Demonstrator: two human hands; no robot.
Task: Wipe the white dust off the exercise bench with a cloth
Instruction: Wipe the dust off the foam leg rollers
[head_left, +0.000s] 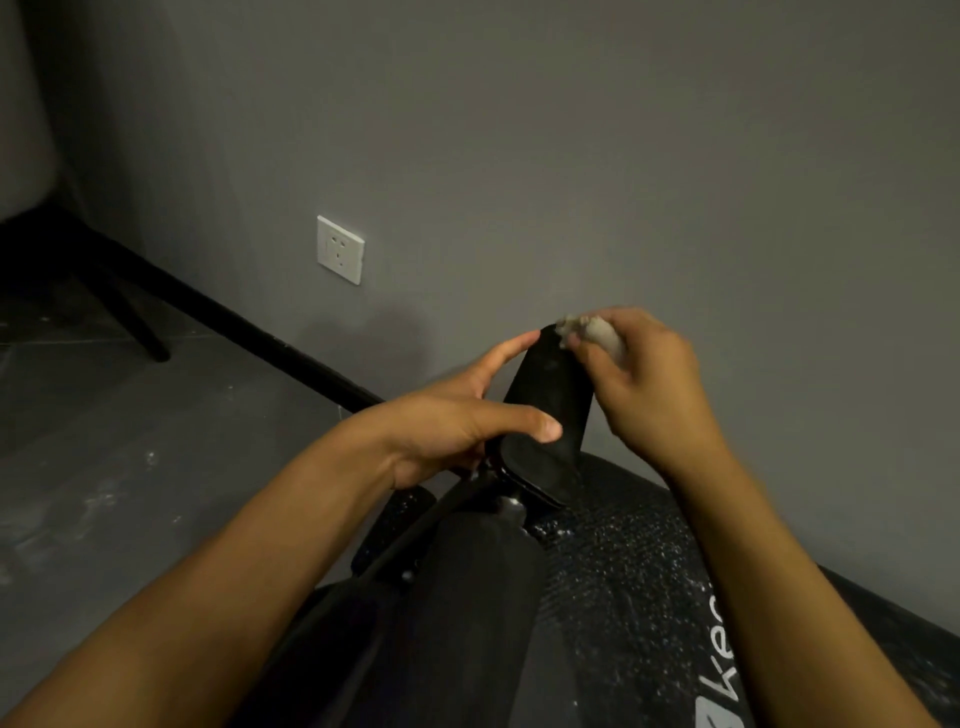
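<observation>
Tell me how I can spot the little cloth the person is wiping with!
Start at the big grey wall, then drop to the raised black pad sticking up from the exercise bench. At the pad's top, the right hand grips the cloth. It is a small whitish bunch, the only pale thing among all the black padding.
</observation>
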